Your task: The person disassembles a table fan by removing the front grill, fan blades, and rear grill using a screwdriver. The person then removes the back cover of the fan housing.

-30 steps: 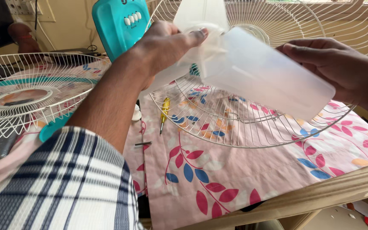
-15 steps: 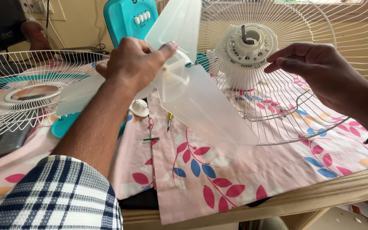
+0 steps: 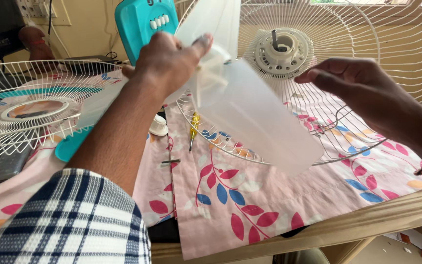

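Note:
My left hand grips the hub of a translucent white fan blade, held up in the air above the table. One blade slants down to the right, another rises at the top. Behind it stands the rear wire guard with the white motor hub and its shaft at the centre. My right hand hovers in front of the guard, just right of the motor hub, fingers loosely curled and holding nothing.
The front wire guard with a teal rim lies at the left. A teal fan base with white buttons stands behind. A yellow screwdriver, a white cap and a small screw lie on the floral cloth.
My left hand carried the blade away from my right hand, which let go of it, then lifted it again toward the motor hub. My right hand stays near the guard.

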